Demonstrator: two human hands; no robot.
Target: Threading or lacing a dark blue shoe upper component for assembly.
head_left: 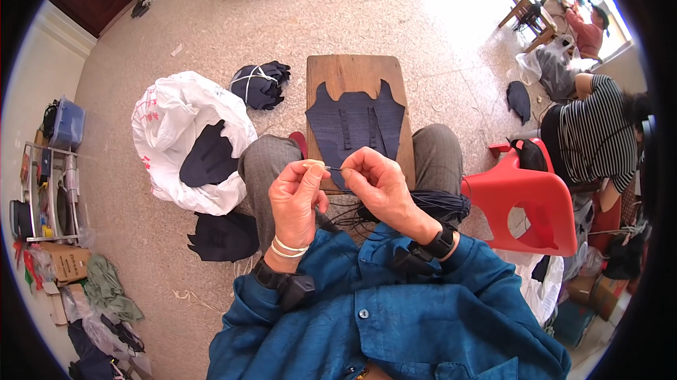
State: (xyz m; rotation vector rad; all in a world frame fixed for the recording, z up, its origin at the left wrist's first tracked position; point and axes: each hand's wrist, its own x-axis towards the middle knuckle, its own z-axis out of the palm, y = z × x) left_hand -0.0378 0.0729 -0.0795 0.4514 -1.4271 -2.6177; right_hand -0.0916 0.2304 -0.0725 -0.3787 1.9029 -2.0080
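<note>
My left hand (295, 203) and my right hand (386, 193) meet above my lap, both pinched closed. Between their fingertips runs a short stretch of thin dark cord (333, 169). Just beyond them a navy fabric piece (361, 122), with two pointed corners and two dark straps sewn down it, lies flat on a wooden stool top (352, 67). The fingers cover part of its near end. A bundle of dark cords (443, 205) rests on my lap beside my right wrist, with loose strands trailing under the hands.
At left stands a white sack (162, 119) holding navy pieces; a tied stack (259, 85) is beyond it, and more navy pieces (224, 236) lie nearer. A red plastic chair (525, 193) is close at right, next to a person in stripes (596, 129). Another person (587, 33) sits farther off.
</note>
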